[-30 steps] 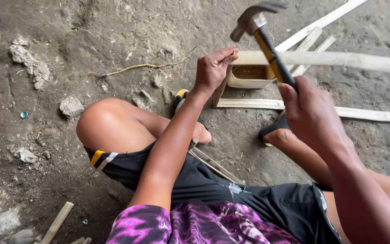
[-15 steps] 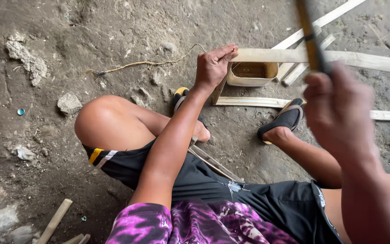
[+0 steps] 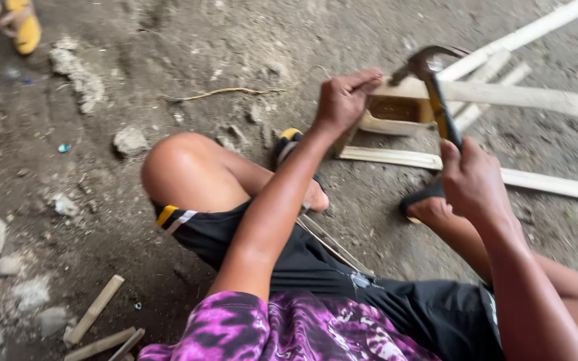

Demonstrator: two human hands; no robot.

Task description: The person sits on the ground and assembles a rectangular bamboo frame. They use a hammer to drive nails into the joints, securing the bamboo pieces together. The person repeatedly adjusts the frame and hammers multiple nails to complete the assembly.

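Hammer (image 3: 436,87) head on wooden slat (image 3: 530,97), handle slanting back, right hand (image 3: 473,180) gripping it, left hand (image 3: 342,100) pinched closed.

Motion is blurring the hammer (image 3: 434,80) head at one o'clock, hiding whatever it is meeting. The left hand (image 3: 344,100) is covering anything pinched at the plank (image 3: 530,97). Yellow sandals (image 3: 8,23) at eleven o'clock are running off the top edge.

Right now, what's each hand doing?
Left hand: fingers pinched at the wooden strip; what they hold cannot be told.
Right hand: grip closed on the hammer.
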